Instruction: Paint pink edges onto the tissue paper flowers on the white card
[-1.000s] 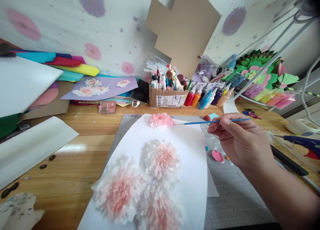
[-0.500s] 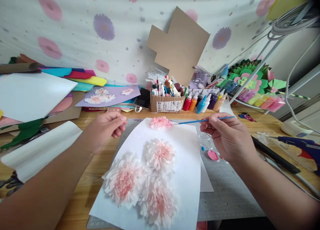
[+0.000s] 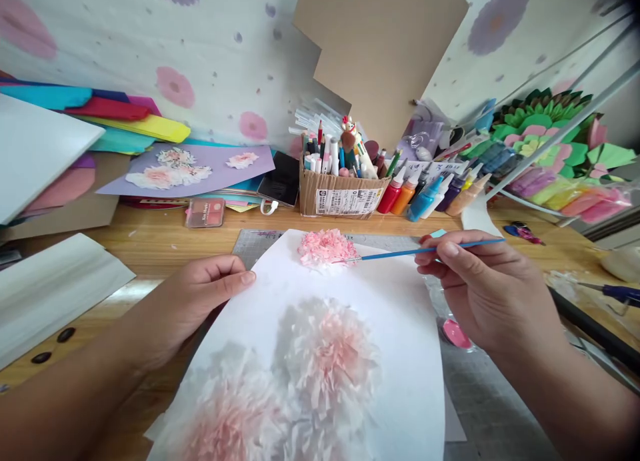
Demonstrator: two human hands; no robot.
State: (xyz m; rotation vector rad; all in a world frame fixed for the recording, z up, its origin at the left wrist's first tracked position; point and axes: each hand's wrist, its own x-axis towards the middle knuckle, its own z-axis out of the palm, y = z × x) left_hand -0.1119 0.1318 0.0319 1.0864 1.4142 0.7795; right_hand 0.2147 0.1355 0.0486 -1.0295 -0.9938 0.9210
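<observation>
My right hand [image 3: 480,281] pinches a thin blue paintbrush [image 3: 395,253], its bristles touching the right edge of a small pink paper flower [image 3: 327,246] at the top of a white sheet of paper [image 3: 400,361]. With thumb on top and fingers beneath, my left hand [image 3: 207,287] grips the sheet's left edge. Lower on the sheet are larger white ruffled paper flowers with pink centres, one in the middle [image 3: 335,354] and one at the lower left [image 3: 225,421]. A blob of pink paint [image 3: 456,333] lies beside my right hand.
Behind the sheet stand a cardboard box of pens [image 3: 340,194] and several paint bottles [image 3: 425,197]. A blush palette [image 3: 206,213], a phone [image 3: 281,179] and purple paper with small flowers [image 3: 240,161] lie at the left. A grey cutting mat [image 3: 493,394] is underneath.
My left hand has come down and taken hold of the paper's left edge. The view has moved closer; the brush tip stays at the pink flower's right edge.
</observation>
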